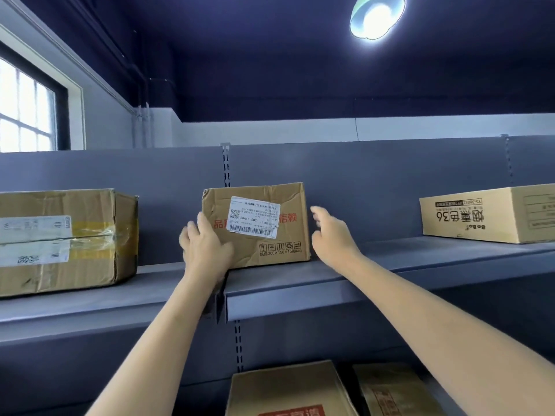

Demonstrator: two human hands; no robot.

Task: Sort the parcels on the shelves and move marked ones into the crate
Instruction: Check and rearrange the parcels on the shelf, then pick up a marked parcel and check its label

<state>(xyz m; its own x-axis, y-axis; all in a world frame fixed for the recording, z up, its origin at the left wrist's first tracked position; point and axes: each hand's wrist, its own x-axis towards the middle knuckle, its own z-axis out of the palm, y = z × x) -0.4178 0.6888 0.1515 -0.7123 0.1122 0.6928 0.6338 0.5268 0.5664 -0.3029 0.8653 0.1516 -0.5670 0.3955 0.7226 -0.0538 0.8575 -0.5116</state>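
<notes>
A small creased cardboard parcel (264, 235) with a white shipping label and red print stands on the grey top shelf (300, 280), in the middle of the view. My left hand (204, 244) lies against the parcel's left front corner, fingers up along its left edge. My right hand (333, 232) hovers just beside the parcel's right side, fingers loosely spread and apart from the cardboard. No crate is in view.
A large taped carton (75, 238) sits at the left of the same shelf. A flat printed box (492, 214) lies at the right. Two more cartons (288, 391) (396, 391) rest on the shelf below. A slotted upright (225, 166) runs behind the parcel.
</notes>
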